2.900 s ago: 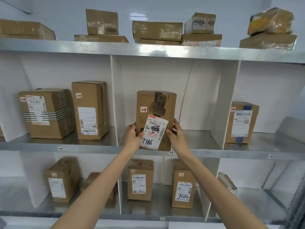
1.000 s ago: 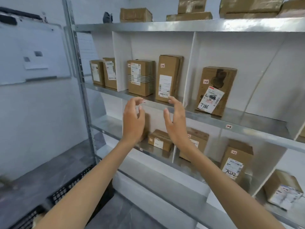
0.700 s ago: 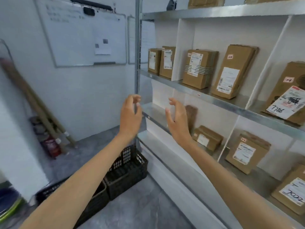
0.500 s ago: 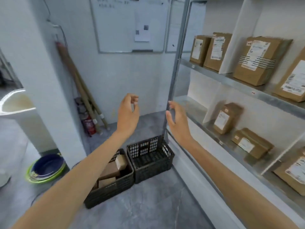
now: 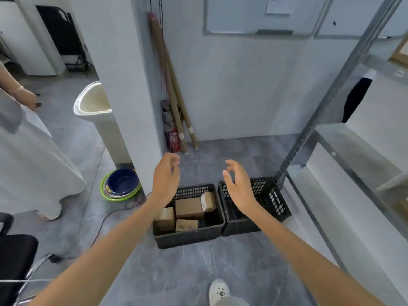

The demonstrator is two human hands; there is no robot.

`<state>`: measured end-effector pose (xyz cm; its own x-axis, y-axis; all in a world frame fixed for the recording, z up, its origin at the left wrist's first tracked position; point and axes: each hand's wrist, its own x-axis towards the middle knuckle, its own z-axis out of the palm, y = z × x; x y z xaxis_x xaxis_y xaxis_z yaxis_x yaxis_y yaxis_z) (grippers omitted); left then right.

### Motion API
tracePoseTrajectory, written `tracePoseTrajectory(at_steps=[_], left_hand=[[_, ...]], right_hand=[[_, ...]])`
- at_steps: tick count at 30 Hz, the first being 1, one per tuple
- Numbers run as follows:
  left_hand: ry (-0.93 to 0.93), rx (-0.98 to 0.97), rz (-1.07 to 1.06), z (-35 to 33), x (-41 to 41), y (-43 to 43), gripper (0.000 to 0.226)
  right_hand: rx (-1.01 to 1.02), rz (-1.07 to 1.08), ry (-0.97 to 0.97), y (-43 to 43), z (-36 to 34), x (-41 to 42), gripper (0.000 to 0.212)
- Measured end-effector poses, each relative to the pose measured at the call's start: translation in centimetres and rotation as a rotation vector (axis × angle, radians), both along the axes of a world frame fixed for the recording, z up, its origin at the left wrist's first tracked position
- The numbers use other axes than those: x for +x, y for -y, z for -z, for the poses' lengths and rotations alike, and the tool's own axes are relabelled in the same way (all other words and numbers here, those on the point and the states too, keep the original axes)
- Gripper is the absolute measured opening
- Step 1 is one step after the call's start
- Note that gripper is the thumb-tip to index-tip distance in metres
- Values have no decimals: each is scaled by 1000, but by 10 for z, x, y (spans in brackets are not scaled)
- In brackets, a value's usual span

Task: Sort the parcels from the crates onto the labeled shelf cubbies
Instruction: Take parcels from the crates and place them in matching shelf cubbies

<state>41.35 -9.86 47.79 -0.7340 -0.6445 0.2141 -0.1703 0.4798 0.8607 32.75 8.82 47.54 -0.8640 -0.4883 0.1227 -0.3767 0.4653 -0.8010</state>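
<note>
Two black crates (image 5: 187, 238) sat on grey floor (image 5: 187, 274), one holding brown parcels (image 5: 188, 207), beneath the relaxed, unladen left hand (image 5: 165, 182) and right hand (image 5: 239, 188).

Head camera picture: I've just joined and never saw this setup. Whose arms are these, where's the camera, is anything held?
No machine here: a person works bare-handed, and the one camera sits on their head, looking down. The left hand and right hand are the grips; both hover open, holding nothing. On the floor stand two black crates. The first crate holds cardboard parcels; the second crate, beside the metal shelf, shows none where visible.
</note>
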Motion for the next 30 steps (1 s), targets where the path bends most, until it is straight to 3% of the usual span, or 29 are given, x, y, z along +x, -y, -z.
tracePoseTrajectory(at_steps=[8,14,19,25,30], left_hand=[[149,68,-215,101,-70,76,21],[285,205,-337,211,-87,127,21],[424,189,-313,354,-102,169,22],[631,314,-260,556,-125,198,51],[705,228,-228,670,-126,208,40]], right_hand=[[132,-122,188,75,89,-100,36],[177,-176,450,142,192,-125,26],[268,-191,617,207,342,-137,32],[419,-178,750,278,553,-140,40],[475,-100,902,318,683,-134,61]])
